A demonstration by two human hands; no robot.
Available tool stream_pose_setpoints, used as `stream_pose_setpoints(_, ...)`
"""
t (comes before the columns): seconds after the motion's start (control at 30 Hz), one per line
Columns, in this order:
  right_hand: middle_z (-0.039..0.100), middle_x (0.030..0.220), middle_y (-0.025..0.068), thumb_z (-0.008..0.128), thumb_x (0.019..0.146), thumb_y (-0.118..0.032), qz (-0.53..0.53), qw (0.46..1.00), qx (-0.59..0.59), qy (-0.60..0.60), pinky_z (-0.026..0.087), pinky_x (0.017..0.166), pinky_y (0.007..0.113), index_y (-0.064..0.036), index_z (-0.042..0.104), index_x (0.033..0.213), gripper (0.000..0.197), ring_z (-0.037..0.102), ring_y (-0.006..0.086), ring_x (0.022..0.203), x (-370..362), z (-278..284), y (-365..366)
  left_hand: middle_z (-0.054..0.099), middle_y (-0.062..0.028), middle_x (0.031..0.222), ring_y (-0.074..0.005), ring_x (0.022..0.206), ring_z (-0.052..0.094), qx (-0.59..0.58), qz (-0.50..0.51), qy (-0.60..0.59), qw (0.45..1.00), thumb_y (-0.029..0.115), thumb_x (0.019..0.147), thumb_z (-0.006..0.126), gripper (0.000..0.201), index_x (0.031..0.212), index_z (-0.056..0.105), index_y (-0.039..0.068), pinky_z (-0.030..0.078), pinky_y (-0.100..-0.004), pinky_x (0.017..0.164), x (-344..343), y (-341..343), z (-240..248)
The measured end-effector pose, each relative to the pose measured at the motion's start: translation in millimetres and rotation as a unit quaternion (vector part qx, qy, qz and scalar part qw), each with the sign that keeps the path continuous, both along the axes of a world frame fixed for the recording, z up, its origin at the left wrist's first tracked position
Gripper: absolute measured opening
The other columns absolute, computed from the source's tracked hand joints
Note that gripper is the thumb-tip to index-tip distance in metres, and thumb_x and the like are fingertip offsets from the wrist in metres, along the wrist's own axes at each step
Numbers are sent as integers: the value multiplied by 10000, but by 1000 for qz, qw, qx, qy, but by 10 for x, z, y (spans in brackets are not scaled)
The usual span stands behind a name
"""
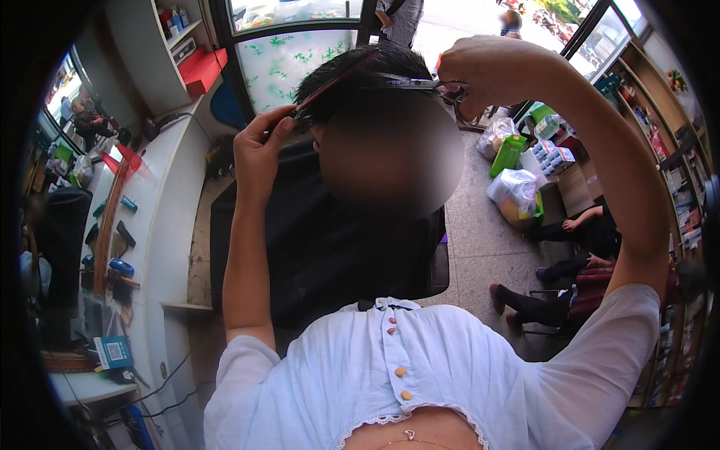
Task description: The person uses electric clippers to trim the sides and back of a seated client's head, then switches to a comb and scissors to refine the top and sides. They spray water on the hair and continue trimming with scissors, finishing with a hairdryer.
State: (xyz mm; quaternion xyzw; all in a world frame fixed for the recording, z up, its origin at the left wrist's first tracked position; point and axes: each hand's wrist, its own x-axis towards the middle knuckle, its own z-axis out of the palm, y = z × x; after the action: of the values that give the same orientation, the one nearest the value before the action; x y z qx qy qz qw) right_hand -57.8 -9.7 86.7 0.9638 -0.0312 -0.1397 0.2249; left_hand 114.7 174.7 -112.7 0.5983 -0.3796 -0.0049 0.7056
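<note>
A seated person in a black cape (300,232) faces me, with short dark hair (337,75). At the left side of that head, my left hand (261,142) pinches one end of a thin reddish-brown comb (334,84), which slants up across the hair. My right hand (484,75) is raised at the other side, its fingers closed round the handles of silver scissors (409,82). The blades point left into the hair above the forehead, close to the comb. How far apart the blades are I cannot tell.
On the left, a white counter (161,202) under a mirror holds clippers (126,234) and brushes. Filled plastic bags (514,196) stand on the tiled floor at right. People sit near the right shelves (679,187). A glass door (296,75) is behind the cape wearer.
</note>
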Motion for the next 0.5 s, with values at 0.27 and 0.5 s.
stream_pose_setpoints(0.27,603,768,138,687,652,-190,-12,999,-43,16,484,666,373,6,647,833,270,614,266,767,74,196,48,621,-8,855,-47,781,536,-15,17,43,999,98,852,627,203,1022,645,-11,422,-174,708,91,0,-296)
stream_pose_setpoints(0.5,628,765,185,739,591,-118,-36,994,-101,11,509,652,363,-5,673,778,229,641,285,743,389,-40,217,634,-8,896,-65,827,566,-69,-84,-15,994,105,861,619,238,1072,630,-5,426,-190,743,-18,0,-360)
